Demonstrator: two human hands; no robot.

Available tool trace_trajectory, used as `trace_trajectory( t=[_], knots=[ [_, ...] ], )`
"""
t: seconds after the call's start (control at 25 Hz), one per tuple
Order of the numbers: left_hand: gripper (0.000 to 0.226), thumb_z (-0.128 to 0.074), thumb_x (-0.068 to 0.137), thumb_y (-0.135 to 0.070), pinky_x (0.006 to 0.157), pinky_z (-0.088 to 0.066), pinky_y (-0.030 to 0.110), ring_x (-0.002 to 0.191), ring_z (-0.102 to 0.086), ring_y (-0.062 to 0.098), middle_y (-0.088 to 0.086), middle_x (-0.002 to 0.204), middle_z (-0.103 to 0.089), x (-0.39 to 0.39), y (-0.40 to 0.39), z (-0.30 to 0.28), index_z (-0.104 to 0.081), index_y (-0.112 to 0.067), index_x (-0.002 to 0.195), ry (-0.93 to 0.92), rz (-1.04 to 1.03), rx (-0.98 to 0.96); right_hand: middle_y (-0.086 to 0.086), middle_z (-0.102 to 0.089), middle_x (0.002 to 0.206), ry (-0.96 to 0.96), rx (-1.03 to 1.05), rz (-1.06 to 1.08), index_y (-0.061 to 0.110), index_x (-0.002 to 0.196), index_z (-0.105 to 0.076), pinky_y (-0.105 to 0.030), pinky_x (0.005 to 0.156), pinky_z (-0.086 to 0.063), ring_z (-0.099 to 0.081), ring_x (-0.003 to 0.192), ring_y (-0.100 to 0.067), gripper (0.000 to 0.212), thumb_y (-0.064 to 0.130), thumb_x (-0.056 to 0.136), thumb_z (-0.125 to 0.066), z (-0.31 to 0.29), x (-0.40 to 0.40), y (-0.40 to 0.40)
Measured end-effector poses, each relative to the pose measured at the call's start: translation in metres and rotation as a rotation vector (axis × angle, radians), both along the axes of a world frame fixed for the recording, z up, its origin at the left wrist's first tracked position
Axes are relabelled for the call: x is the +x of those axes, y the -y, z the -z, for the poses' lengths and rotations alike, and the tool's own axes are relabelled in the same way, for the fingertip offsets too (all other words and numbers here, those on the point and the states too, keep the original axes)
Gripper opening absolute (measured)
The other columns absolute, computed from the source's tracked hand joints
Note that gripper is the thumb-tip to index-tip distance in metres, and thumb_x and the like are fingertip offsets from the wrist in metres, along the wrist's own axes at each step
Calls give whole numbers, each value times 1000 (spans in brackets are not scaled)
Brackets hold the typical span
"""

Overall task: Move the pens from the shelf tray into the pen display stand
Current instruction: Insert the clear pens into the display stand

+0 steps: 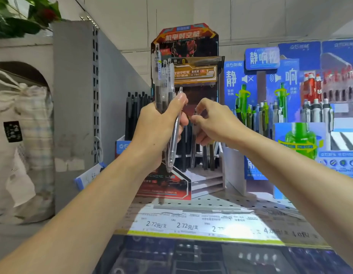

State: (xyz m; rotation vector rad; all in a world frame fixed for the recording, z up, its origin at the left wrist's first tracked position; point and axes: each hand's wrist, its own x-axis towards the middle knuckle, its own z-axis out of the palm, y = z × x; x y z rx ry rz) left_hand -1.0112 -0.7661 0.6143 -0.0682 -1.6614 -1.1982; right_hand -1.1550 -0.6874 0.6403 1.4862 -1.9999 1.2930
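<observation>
My left hand [159, 127] grips a bunch of clear-barrelled pens [165, 80] upright, with one more clear pen [175, 135] pinched under the thumb and slanting down. It is held in front of the red and black pen display stand [183, 46]. My right hand [213, 123] is just right of it, its fingertips pinched on the top of a dark pen [193, 153] that stands in the stand's tiered holes. Other dark pens [209, 157] stand in the same rows, partly hidden by my hands.
A box of black pens [136, 111] stands left of the stand against a grey shelf upright [72, 95]. Blue display stands with green and white pens [260, 115] crowd the right. The perforated shelf [221, 200] has a price strip [191, 224] along its front.
</observation>
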Motion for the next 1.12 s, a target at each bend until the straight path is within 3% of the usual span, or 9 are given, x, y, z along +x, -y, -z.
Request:
trace_trajectory(
  t=[0.2,0.48,0.84,1.12],
  knots=[
    [31,-58,99,-40,45,-43,23,50,-49,13,4,68,-63,0,7,0,-70,-13,107,4,95,-9,-20,-72,84,-9,9,43,10,109,-49,-48,59,-63,-74,58,-32,12,20,103,-53,0,0,6],
    [46,-60,98,-42,47,-41,26,52,-47,18,17,75,-57,-4,16,8,-68,3,103,61,165,6,-16,-72,72,45,2,43,9,106,-50,-42,53,-63,-73,55,-30,9,17,103,-54,0,3,5],
    [45,-63,95,-46,47,-41,28,49,-46,16,18,75,-56,-7,27,19,-70,-2,95,75,196,31,-19,-72,73,32,70,81,8,108,-51,-44,55,-63,-73,55,-31,10,16,103,-55,5,3,13],
    [44,-64,94,-48,44,-40,25,47,-44,16,18,74,-55,-7,31,24,-69,-4,92,59,243,23,-18,-72,74,-42,-41,126,8,107,-52,-41,53,-63,-72,54,-26,13,20,103,-55,2,3,10]
  ],
)
